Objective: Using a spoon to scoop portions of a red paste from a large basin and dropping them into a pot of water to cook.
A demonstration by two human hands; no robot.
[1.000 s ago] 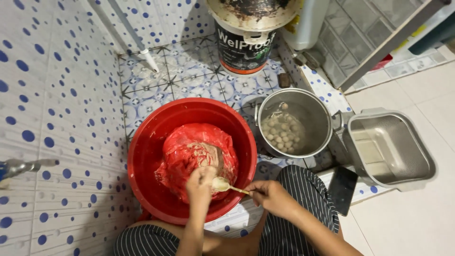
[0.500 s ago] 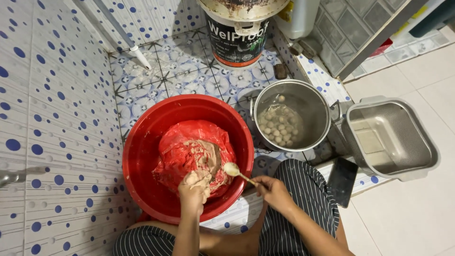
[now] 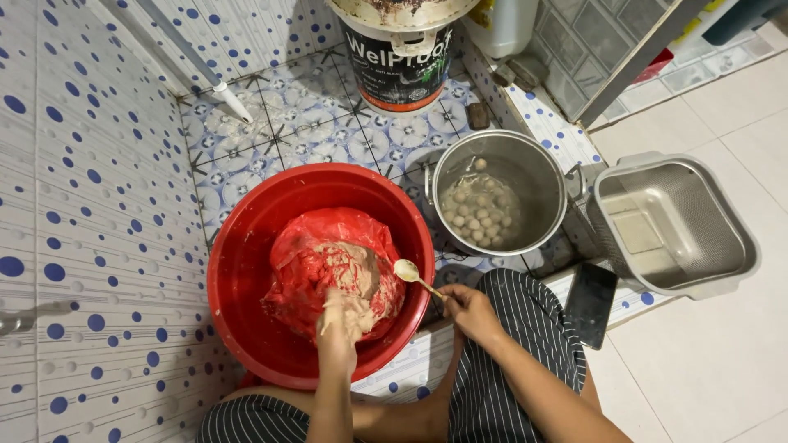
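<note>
A big red plastic basin [image 3: 238, 271] sits on the tiled floor in front of me, lined with a red plastic bag [image 3: 304, 246] that holds pale beige paste [image 3: 349, 267]. My left hand [image 3: 338, 324] is smeared with paste and presses down into the mass. My right hand [image 3: 469, 312] holds a spoon [image 3: 408, 271] by its handle, the bowl lifted over the basin's right rim with a lump of paste in it. To the right stands a steel pot [image 3: 538, 176] of cloudy water with several pale balls [image 3: 480, 209] floating in it.
A square steel strainer basket [image 3: 681, 226] sits at the right on the white floor. A dark phone [image 3: 593, 303] lies by my striped trouser leg. A large paint bucket [image 3: 398, 57] stands behind the pot. A white pipe [image 3: 197, 70] runs along the dotted tile wall.
The spoon has lifted off the paste and moved right, over the basin's rim toward the pot. My left hand stays buried in the paste.
</note>
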